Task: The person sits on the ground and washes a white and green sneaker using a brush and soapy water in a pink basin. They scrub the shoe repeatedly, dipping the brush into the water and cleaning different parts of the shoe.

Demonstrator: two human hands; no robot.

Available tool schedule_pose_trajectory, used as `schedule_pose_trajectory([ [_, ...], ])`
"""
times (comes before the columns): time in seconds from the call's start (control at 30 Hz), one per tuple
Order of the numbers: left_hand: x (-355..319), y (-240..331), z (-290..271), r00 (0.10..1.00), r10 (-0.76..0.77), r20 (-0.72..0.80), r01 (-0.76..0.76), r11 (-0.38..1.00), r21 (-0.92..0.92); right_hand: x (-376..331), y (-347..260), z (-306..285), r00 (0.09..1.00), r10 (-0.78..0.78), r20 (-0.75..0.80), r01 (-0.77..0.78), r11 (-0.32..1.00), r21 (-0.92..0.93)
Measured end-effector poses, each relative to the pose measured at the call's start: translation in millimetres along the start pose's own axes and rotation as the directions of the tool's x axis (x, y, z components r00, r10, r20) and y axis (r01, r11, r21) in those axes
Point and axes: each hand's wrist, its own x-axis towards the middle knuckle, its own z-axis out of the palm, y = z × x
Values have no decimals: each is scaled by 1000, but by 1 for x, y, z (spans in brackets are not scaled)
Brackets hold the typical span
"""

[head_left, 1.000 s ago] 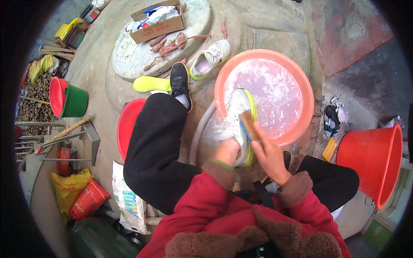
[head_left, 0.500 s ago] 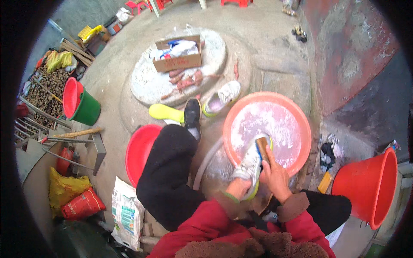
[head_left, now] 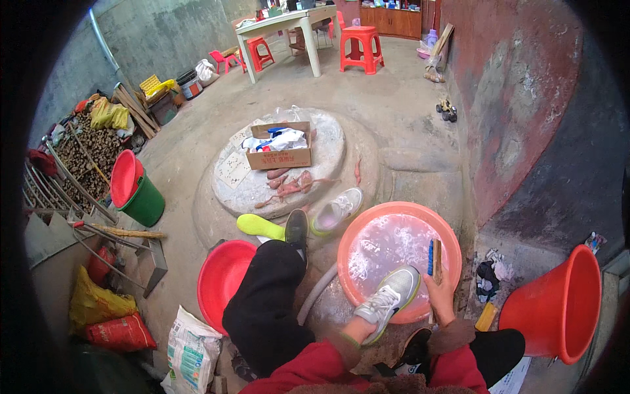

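The white shoe (head_left: 394,292) is over the near part of the orange tub (head_left: 394,209), with its toe pointing far and a bit right. Our left hand (head_left: 358,328) goes in at its heel end, and we cannot tell how those fingers are, because the shoe hides them. Our right hand (head_left: 441,293) grips the wooden brush (head_left: 437,260), fingers closed around its near end. Its blue bristles (head_left: 430,258) face left, and we see a small gap to the toe. Foamy water (head_left: 374,246) fills the tub. Another shoe (head_left: 339,209) sits farther left.
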Motion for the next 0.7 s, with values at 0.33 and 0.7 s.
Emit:
schedule_pose_trajectory([
  [0.33, 15, -20, 4, 990, 133, 53, -143, 881, 452, -7, -82, -54, 991, -99, 87, 115, 970, -212],
  [0.7, 41, -27, 4, 970, 191, 149, -211, 362, 908, 11, -33, -19, 971, -231, 59, 229, 973, 39],
])
